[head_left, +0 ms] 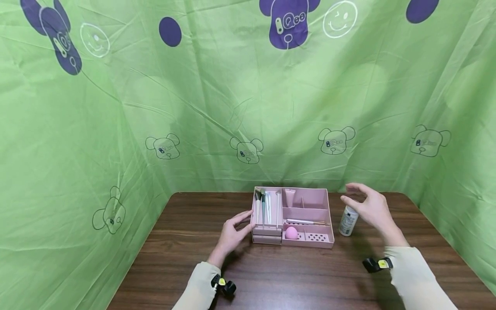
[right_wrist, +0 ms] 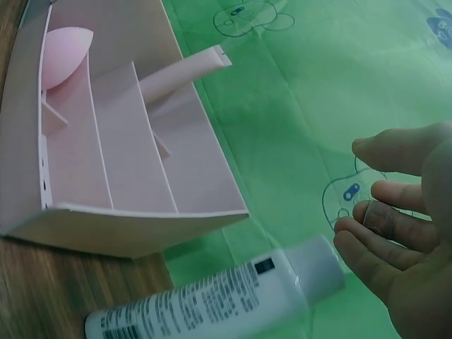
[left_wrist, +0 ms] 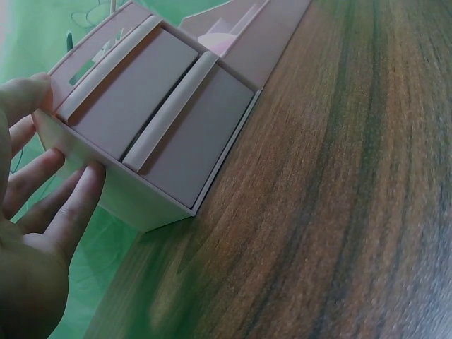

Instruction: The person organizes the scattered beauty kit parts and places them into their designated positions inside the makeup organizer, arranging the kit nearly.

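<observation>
A pink desktop organizer [head_left: 312, 244] stands on the table, with two drawers [left_wrist: 131, 92] at its front left. My left hand [head_left: 231, 234] touches the organizer's left side with its fingers mostly straight. To the organizer's right, a white bottle [head_left: 348, 223] with printed text stands upright. Beside and above its cap [right_wrist: 319, 268] is my right hand [head_left: 371, 210], fingers spread and nothing held. The organizer holds several makeup brushes [head_left: 263, 210] at the left, a pink tube [head_left: 289, 198] at the back, slim brushes [head_left: 304, 222] in the middle and a pink sponge [head_left: 291, 233] in front.
Dark wood-grain tabletop [head_left: 294, 275] extends in front of and beside the organizer. Green fabric [head_left: 271, 99] printed with bears hangs behind the table and at both sides. Each wrist carries a small black camera.
</observation>
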